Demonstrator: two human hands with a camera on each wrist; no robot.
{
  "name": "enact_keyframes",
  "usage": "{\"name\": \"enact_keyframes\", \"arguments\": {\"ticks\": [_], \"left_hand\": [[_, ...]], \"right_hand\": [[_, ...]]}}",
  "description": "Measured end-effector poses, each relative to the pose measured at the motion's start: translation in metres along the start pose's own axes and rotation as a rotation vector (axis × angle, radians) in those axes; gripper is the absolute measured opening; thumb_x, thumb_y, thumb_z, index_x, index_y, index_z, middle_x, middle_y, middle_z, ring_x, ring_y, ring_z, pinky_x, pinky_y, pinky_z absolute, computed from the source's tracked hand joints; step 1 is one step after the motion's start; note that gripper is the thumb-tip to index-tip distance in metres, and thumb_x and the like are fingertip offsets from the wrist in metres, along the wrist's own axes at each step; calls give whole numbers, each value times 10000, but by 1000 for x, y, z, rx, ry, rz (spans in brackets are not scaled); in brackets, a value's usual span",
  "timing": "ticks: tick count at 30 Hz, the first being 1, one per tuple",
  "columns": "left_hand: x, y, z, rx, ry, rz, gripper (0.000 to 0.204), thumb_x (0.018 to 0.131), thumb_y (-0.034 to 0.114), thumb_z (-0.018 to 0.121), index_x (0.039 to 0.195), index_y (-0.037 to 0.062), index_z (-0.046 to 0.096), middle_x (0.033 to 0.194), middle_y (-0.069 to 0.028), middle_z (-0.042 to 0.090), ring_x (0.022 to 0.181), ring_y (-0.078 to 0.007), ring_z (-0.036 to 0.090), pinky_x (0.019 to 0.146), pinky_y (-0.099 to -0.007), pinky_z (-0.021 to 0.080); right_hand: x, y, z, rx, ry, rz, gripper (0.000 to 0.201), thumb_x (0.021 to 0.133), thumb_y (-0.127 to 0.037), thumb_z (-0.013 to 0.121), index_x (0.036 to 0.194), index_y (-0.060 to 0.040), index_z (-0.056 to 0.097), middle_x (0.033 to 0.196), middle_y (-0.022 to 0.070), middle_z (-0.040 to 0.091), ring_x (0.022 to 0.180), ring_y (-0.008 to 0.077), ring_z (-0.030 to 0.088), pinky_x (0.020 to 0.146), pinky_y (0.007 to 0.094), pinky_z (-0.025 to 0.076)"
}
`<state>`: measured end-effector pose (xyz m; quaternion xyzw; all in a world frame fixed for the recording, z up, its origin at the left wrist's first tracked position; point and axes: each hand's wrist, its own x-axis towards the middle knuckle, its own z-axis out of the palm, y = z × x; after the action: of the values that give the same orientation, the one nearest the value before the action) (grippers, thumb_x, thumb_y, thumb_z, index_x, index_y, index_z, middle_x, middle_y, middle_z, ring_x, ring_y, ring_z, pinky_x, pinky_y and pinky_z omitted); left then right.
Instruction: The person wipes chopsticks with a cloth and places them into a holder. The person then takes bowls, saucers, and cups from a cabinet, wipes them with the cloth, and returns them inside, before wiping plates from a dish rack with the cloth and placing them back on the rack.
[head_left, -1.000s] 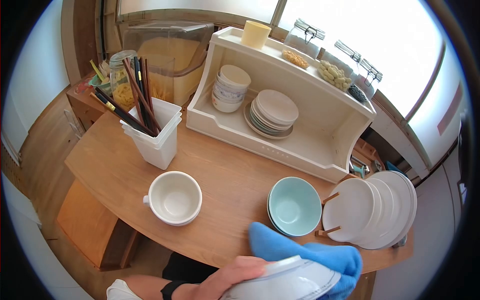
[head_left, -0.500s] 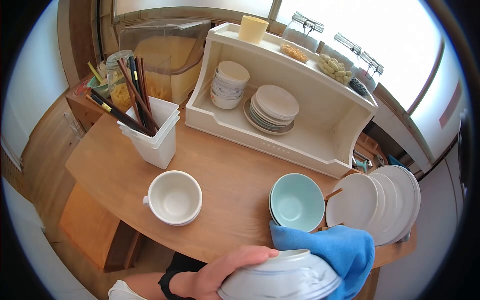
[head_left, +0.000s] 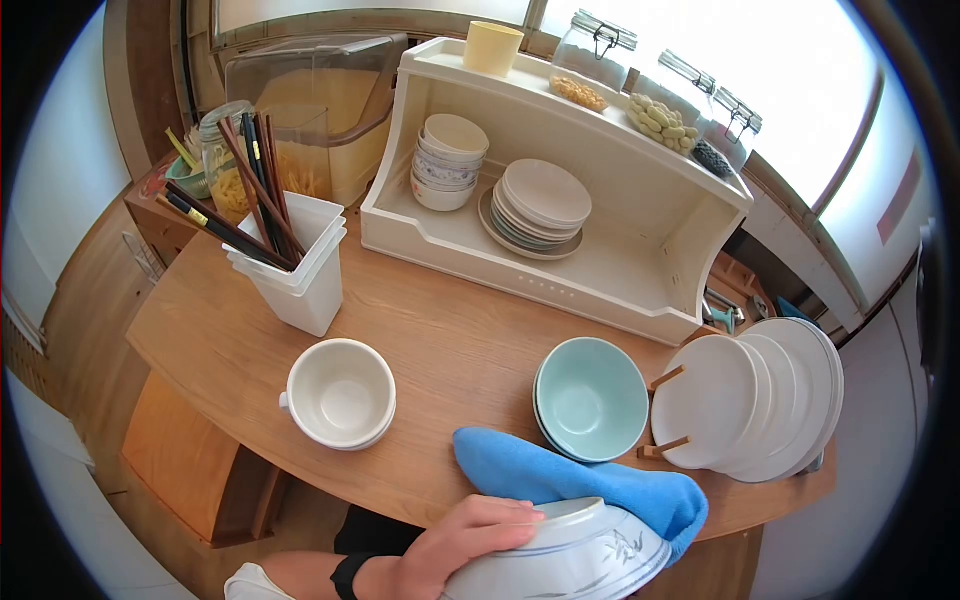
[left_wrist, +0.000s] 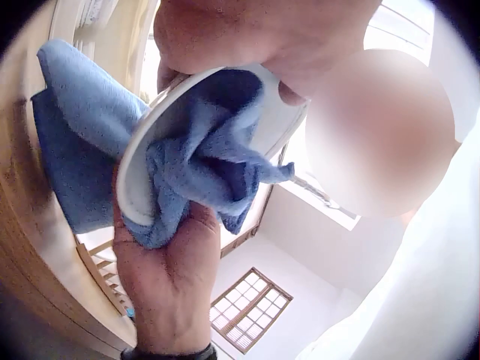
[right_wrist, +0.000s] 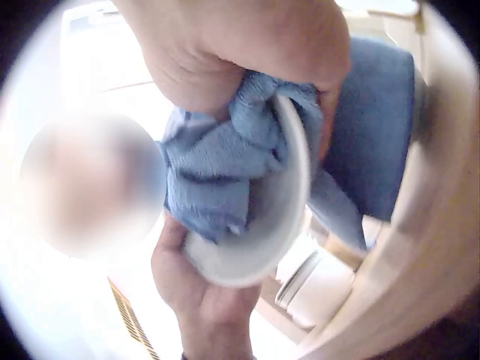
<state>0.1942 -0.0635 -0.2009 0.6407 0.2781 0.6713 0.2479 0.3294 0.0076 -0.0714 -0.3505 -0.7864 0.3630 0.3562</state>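
Near the front edge of the table, my left hand (head_left: 480, 540) grips a white bowl (head_left: 575, 560) with blue bands and a leaf pattern, its foot tilted up. A blue cloth (head_left: 600, 490) drapes over the far side of the bowl and is bunched inside it in both wrist views. In the right wrist view my right hand (right_wrist: 255, 49) pinches the rim through this cloth, thumb inside; in the head view it is hidden behind bowl and cloth. Just beyond the cloth stand stacked turquoise bowls (head_left: 590, 400).
A white handled cup (head_left: 342, 395) stands at left front, behind it a white holder (head_left: 310, 290) with chopsticks. White plates (head_left: 705, 400) stand in a wooden rack at right. A cream shelf (head_left: 620, 240) at the back holds stacked bowls (head_left: 447, 165) and small plates (head_left: 540, 205).
The cloth and right hand swung to the right along the bowl, then back left. The bowl has turned in the left hand, so its leaf pattern now shows. The tableware stays put.
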Motion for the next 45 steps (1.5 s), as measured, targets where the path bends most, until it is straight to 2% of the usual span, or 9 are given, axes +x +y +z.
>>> {"name": "enact_keyframes", "arguments": {"ticks": [5,7,8,10,14,24,31,38,45], "left_hand": [[-18,-15,25,-265,293,133,636,952,417,486,1353,-66,387,1248,-326,512,1129,-397,551,1004,-467,395],[-53,-31,22,-932,245,-630,641,931,355,564,1385,-36,336,1259,-340,496,1144,-406,535,1001,-476,397],[-40,-22,18,-932,244,-630,641,931,355,564,1385,-36,336,1259,-340,496,1144,-406,535,1001,-476,397],[6,4,3,-58,44,90,647,910,278,614,1405,-15,317,1282,-331,486,1166,-404,520,1005,-469,398],[5,1,-21,-152,-142,2,665,909,310,630,1399,-22,327,1344,-308,437,1193,-397,495,998,-476,400],[-13,-2,4,-258,117,80,690,909,369,620,1409,19,299,1363,-295,396,1243,-404,450,1035,-509,355],[-3,8,-13,-213,-167,-20,675,936,381,576,1424,20,281,1378,-268,392,1253,-386,446,1052,-493,343],[-17,3,17,-345,250,-192,648,966,388,533,1439,17,292,1400,-219,432,1304,-327,425,1071,-474,336],[44,8,-12,478,-174,-151,431,959,143,498,1326,-78,453,1072,-222,634,915,-343,638,802,-351,518]], "right_hand": [[-3,12,2,4,-13,-2,268,788,-248,746,971,-54,723,812,52,708,622,149,633,655,301,501],[-3,21,4,0,-20,0,269,790,-246,745,976,-53,721,816,53,708,626,150,635,658,302,502],[-3,23,4,-3,-26,-1,269,792,-245,744,979,-53,720,818,54,709,628,151,635,660,302,502],[-4,27,4,-10,-40,-5,270,794,-243,743,984,-52,718,822,55,709,632,152,637,664,302,503],[-9,38,5,-25,-76,4,272,800,-239,740,994,-51,713,830,57,709,640,155,640,671,303,505],[-29,67,3,-32,-116,15,278,813,-229,732,1021,-47,702,850,62,710,660,161,648,688,306,510],[-45,89,-4,-44,-150,16,283,822,-223,727,1039,-45,694,863,65,710,674,166,653,701,307,514],[-64,114,-13,-25,-137,7,288,831,-216,722,1058,-42,686,877,69,711,688,170,659,713,309,517],[-86,138,-27,19,-87,-12,293,840,-209,717,1076,-40,678,891,72,711,702,175,664,725,311,520]]}}
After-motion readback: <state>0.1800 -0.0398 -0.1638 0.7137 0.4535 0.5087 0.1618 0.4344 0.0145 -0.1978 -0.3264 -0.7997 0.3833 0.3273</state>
